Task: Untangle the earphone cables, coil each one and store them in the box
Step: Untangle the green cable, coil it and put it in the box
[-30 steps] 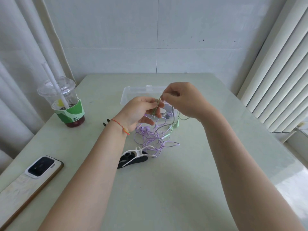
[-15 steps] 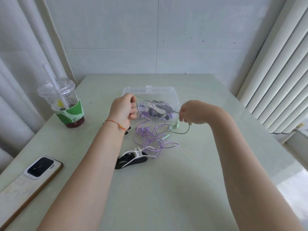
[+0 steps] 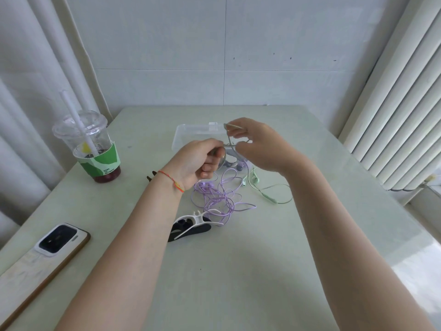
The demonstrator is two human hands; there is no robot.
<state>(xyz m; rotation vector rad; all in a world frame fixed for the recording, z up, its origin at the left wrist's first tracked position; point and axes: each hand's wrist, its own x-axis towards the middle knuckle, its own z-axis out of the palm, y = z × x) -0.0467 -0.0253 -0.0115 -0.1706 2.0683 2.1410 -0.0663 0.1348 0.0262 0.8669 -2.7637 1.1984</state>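
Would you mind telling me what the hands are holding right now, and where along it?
Both hold the green earphone cable: the left hand grips wound turns, the right hand pinches a loop; its earbud end lies on the table.

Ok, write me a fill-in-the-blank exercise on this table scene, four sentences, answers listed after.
1. Both hands, the left hand and the right hand, hold the ____ earphone cable.
2. The tangled cable lying on the table is ____ in colour.
3. The clear plastic box lies ____ the hands, toward the wall.
4. The drink cup with a straw stands to the ____ of the box.

Missing words: green; purple; behind; left
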